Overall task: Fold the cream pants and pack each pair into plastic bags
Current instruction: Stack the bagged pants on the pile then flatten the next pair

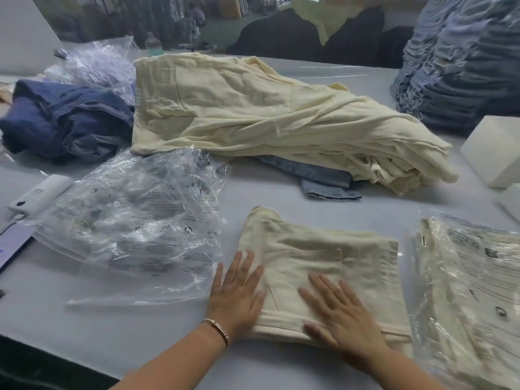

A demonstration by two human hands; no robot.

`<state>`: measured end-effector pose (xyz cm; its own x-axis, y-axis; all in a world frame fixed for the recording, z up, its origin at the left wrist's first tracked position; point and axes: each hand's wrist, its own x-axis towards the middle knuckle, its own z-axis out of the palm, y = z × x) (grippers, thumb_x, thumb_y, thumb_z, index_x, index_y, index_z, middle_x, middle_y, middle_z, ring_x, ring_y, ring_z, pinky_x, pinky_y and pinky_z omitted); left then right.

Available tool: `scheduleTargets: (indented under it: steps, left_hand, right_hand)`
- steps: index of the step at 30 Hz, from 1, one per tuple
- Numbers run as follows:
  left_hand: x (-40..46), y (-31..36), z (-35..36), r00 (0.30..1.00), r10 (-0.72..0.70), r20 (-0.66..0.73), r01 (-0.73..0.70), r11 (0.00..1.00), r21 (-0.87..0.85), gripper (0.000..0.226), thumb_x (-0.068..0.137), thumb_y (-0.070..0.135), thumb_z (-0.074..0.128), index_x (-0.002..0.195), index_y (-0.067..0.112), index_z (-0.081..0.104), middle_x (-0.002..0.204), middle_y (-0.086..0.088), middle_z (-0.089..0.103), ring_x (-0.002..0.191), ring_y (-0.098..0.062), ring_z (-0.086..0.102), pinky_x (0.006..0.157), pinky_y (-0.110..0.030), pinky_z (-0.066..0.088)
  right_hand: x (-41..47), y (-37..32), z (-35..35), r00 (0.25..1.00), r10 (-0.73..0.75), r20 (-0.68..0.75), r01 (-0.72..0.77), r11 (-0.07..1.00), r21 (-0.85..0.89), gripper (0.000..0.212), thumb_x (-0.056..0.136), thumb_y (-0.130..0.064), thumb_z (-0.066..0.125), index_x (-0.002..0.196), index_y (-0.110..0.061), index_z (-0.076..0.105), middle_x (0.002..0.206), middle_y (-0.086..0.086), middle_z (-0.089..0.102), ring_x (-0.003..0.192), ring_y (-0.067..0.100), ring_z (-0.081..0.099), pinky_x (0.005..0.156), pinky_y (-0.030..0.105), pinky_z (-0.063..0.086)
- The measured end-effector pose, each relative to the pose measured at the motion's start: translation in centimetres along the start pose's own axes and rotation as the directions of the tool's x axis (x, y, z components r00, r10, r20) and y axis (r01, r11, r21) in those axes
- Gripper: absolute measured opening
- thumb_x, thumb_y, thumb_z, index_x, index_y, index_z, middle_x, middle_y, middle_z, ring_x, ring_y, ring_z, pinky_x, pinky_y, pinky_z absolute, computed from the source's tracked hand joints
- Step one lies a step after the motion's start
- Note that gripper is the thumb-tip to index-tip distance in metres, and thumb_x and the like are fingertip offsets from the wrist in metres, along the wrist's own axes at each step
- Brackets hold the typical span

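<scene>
1. Pressing down is what I see both hands doing: my left hand [236, 291] lies flat, fingers straight and spread, on the left edge of the folded cream cotton pants [315, 271], and my right hand [337, 313] lies flat with fingers splayed on the near middle of the same bundle. Neither hand pinches or curls round anything.

2. That folded pair sits on the pale grey table [84, 333], near its front edge, a back pocket facing up.

3. Just to its left lies a loose heap of empty clear printed plastic bags [135, 229]; just to its right a bagged cream pair in clear plastic [464, 291] looks already packed.

4. Further back, a big rumpled pile of unfolded cream pants [253, 116] waits, with a light blue denim piece [323, 178] poking out beneath it.

5. Handling, as I judge it: the cloth is soft and limp, light enough for one hand, but the fold will slump open if lifted by a corner (so no pinching at a single edge).

6. I would slide flat fingers under the near folded edge, thumbs on top, and carry it as a slab.

7. The bags look thin and slippery and probably cling together; peeling one off by its open mouth seems the surest way.
</scene>
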<state>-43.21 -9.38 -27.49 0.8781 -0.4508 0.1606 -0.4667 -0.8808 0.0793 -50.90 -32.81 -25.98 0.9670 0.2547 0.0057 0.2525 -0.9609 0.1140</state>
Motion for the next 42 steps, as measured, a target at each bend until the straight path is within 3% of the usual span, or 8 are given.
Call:
scheduleTargets:
  steps: [7, 9, 15, 18, 24, 31, 37, 42]
  left_hand:
    - [-3.5, -1.3, -1.0, 0.861, 0.482, -0.161, -0.497, 0.865, -0.07, 0.019, 0.07, 0.038, 0.062, 0.085, 0.026, 0.062, 0.09, 0.007, 0.062, 0.085, -0.016, 0.057, 0.079, -0.028, 0.042]
    - [-4.5, -1.9, -1.4, 0.843, 0.49, -0.22, -0.515, 0.855, -0.067, 0.016, 0.06, 0.021, 0.059, 0.076, 0.024, 0.055, 0.074, 0.005, 0.055, 0.068, -0.018, 0.053, 0.068, -0.027, 0.039]
    - [-6.5, -4.0, -1.8, 0.883, 0.401, -0.243, -0.443, 0.884, -0.151, 0.02, 0.053, 0.02, 0.066, 0.072, 0.016, 0.064, 0.083, 0.0, 0.06, 0.08, -0.017, 0.055, 0.077, -0.023, 0.048]
    - [-7.4, -5.3, -2.3, 0.92, 0.356, -0.162, -0.385, 0.898, -0.212, 0.033, 0.059, 0.025, 0.063, 0.092, 0.019, 0.066, 0.1, 0.006, 0.062, 0.097, -0.008, 0.055, 0.09, -0.016, 0.044]
    - [-7.1, -4.1, -3.5, 0.965, 0.208, -0.161, -0.236, 0.954, -0.183, 0.02, 0.064, 0.025, 0.051, 0.082, 0.029, 0.043, 0.074, 0.008, 0.059, 0.071, -0.008, 0.051, 0.057, -0.018, 0.043]
    - [-6.7, -0.8, -1.8, 0.934, -0.137, -0.33, 0.064, 0.973, -0.222, 0.01, 0.071, 0.024, 0.045, 0.078, 0.018, 0.041, 0.071, -0.003, 0.054, 0.046, -0.028, 0.051, 0.034, -0.027, 0.033]
    - [-9.0, -1.5, -0.1, 0.951, -0.265, -0.157, 0.185, 0.899, -0.398, 0.032, 0.074, 0.02, 0.047, 0.105, 0.028, 0.05, 0.098, 0.01, 0.056, 0.082, -0.008, 0.052, 0.059, -0.019, 0.042]
    - [-9.6, -1.4, -0.9, 0.917, -0.391, -0.076, 0.298, 0.8, -0.521, 0.013, 0.091, 0.049, 0.054, 0.086, 0.04, 0.061, 0.073, 0.018, 0.063, 0.069, 0.001, 0.058, 0.064, -0.016, 0.047]
  right_hand:
    - [-3.0, 0.4, 0.8, 0.893, -0.244, -0.379, 0.261, 0.965, -0.006, 0.04, 0.1, -0.024, 0.028, 0.126, -0.039, 0.054, 0.126, -0.011, 0.062, 0.137, 0.011, 0.031, 0.107, 0.032, 0.027]
    - [-3.4, -0.2, 0.5, 0.869, -0.168, -0.465, 0.239, 0.966, 0.097, 0.042, 0.104, -0.018, 0.017, 0.125, -0.033, 0.049, 0.126, -0.006, 0.062, 0.124, 0.016, 0.053, 0.1, 0.029, 0.037]
    - [-4.5, 0.1, 2.1, 0.898, -0.262, -0.354, 0.235, 0.965, -0.117, 0.037, 0.095, -0.037, 0.034, 0.13, -0.036, 0.048, 0.135, 0.0, 0.058, 0.122, 0.021, 0.055, 0.107, 0.04, 0.019]
    - [-4.1, 1.9, 0.9, 0.905, -0.266, -0.333, 0.261, 0.963, -0.06, 0.045, 0.087, -0.026, 0.037, 0.123, -0.035, 0.062, 0.115, -0.001, 0.07, 0.1, 0.018, 0.069, 0.092, 0.03, 0.048]
    - [-4.1, 4.2, -0.6, 0.941, -0.249, -0.228, 0.271, 0.96, 0.073, 0.058, 0.046, -0.033, 0.09, 0.103, -0.03, 0.076, 0.103, 0.0, 0.074, 0.087, 0.017, 0.073, 0.064, 0.027, 0.058]
    - [-5.2, 6.7, -0.8, 0.875, -0.156, -0.458, 0.206, 0.977, 0.061, 0.055, 0.071, -0.008, 0.035, 0.109, -0.017, 0.075, 0.105, 0.003, 0.074, 0.089, 0.023, 0.073, 0.061, 0.029, 0.058]
    - [-7.2, 6.7, 1.9, 0.866, -0.2, -0.458, 0.239, 0.971, 0.027, 0.057, 0.067, -0.006, 0.039, 0.109, -0.021, 0.074, 0.11, 0.007, 0.072, 0.093, 0.024, 0.072, 0.077, 0.034, 0.057]
    - [-7.6, 7.5, 2.6, 0.811, -0.227, -0.54, 0.246, 0.968, -0.037, 0.059, 0.093, 0.002, 0.016, 0.116, -0.018, 0.067, 0.108, 0.004, 0.072, 0.097, 0.024, 0.069, 0.09, 0.026, 0.05]
